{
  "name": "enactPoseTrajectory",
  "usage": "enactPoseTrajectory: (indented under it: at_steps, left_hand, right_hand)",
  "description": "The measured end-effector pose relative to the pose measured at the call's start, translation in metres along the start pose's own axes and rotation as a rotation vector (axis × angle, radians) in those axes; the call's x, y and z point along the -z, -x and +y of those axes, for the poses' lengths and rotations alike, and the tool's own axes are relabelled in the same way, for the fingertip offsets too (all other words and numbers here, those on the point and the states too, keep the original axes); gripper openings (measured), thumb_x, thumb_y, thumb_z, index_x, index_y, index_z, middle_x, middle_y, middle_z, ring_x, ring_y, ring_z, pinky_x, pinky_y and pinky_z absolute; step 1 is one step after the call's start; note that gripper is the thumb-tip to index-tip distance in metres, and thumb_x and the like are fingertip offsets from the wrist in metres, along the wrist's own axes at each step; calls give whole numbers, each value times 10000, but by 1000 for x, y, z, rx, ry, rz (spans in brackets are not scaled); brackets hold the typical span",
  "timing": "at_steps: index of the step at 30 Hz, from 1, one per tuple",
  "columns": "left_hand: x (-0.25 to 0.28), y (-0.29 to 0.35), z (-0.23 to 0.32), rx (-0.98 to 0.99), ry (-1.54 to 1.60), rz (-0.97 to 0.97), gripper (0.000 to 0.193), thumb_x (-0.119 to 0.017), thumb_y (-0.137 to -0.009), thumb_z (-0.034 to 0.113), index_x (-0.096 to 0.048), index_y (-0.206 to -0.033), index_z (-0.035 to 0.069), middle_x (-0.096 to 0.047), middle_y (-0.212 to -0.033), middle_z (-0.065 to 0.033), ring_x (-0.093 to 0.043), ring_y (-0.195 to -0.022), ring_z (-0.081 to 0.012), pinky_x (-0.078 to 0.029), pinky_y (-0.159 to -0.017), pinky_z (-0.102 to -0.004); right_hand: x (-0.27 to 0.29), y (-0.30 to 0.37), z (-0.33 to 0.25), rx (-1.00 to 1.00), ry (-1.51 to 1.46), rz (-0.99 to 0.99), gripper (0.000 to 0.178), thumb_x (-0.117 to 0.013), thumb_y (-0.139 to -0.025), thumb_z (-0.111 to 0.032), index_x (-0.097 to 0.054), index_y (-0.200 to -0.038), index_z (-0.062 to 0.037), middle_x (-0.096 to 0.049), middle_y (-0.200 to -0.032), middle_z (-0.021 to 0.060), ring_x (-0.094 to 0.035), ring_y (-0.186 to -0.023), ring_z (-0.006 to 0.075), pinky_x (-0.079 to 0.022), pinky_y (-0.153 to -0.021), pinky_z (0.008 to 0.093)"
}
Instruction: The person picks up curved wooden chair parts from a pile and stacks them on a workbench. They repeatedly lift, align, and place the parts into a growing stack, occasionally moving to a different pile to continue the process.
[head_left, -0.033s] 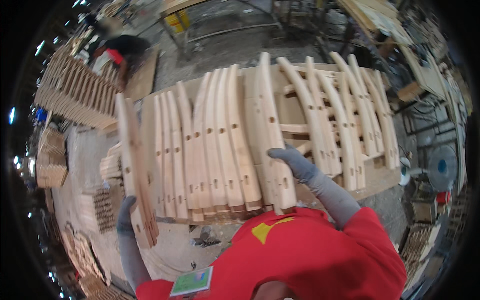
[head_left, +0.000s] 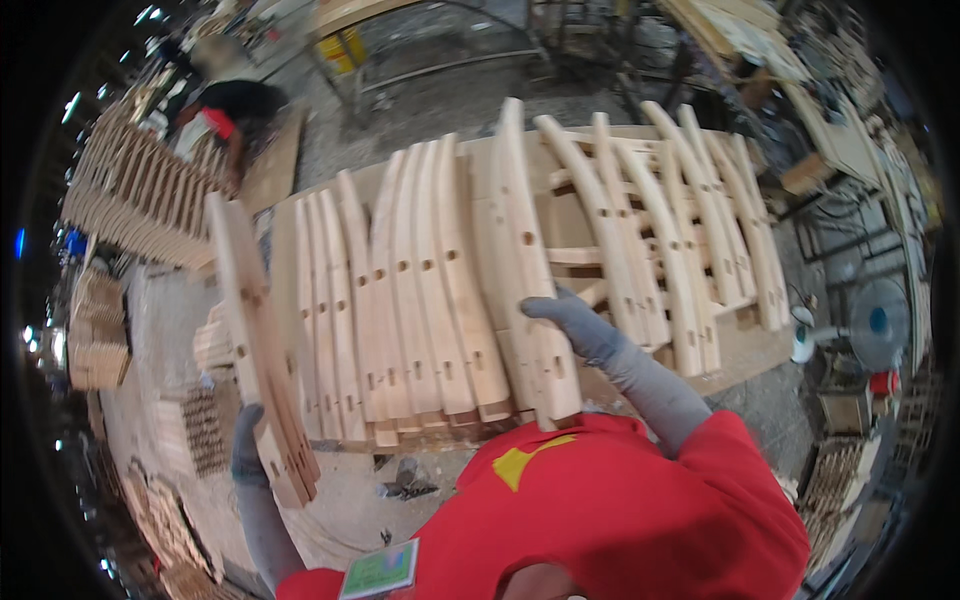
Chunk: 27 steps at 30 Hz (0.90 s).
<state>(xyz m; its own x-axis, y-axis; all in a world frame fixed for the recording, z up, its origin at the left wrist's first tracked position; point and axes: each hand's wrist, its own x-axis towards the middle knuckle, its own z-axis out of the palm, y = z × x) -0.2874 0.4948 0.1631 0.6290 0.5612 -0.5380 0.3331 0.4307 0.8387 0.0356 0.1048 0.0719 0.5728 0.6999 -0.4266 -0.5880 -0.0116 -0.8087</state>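
My left hand (head_left: 247, 445), in a grey glove, is closed round the lower part of a pair or small bundle of curved wooden chair legs (head_left: 240, 300) at the table's left end. Its fingers are mostly hidden behind the wood. My right hand (head_left: 580, 325), gloved too, grips another curved wooden leg (head_left: 527, 240) near its lower end, thumb across the front face; a second piece shows close against its left side. Between my hands lies a row of similar drilled legs (head_left: 425, 280), side by side on the worktable (head_left: 480, 165).
Joined leg frames with crosspieces (head_left: 665, 240) cover the table's right part. Stacked wooden parts (head_left: 140, 190) stand at far left, near a bent-over person (head_left: 235, 110). A fan (head_left: 878, 318) is at right, and a bench (head_left: 440, 70) stands beyond the table.
The legs in my left hand lean slightly more to the left at the top. The whole view has shifted a little; both hands keep their holds.
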Motion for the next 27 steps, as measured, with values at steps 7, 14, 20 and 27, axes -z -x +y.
enactPoseTrajectory:
  at_steps: [7, 14, 20, 27]
  left_hand:
    - [-135, 28, -27, -355, 185, -395, 695, -574, -793, 332, -379, -1342, -47, -509, -1282, -208, -526, -1150, -356, -440, -992, -459]
    - [-339, 46, -68, -408, 210, -393, 688, -596, -735, 3, -313, -1362, -2, -544, -1205, -169, -585, -1061, -287, -505, -898, -380]
    - [-473, 60, -130, -334, 167, -483, 523, -610, -846, 36, -401, -1325, 28, -533, -1234, -93, -534, -1144, -214, -442, -986, -375]
    - [-621, 75, -182, -52, 478, -677, 434, -525, -924, 121, -399, -1334, 57, -480, -1304, -90, -488, -1200, -198, -427, -1014, -381]
  right_hand:
    - [-6, 47, -63, 340, 226, -156, 981, -760, -718, -237, -169, -1470, -21, -477, -1319, 106, -455, -1185, 156, -360, -1011, 284]
    - [14, 112, -107, 471, 798, -198, 1280, -743, -549, -657, -145, -1464, 9, -444, -1311, 288, -480, -1195, 410, -379, -1010, 356]
    - [113, 131, -146, 302, 1024, -184, 1270, -721, -553, -695, -196, -1440, 46, -427, -1326, 299, -487, -1197, 370, -393, -994, 338]
    - [254, 119, -190, 87, 1015, -513, 1104, -818, -626, -408, -232, -1418, 89, -416, -1379, 213, -455, -1224, 229, -352, -1033, 279]
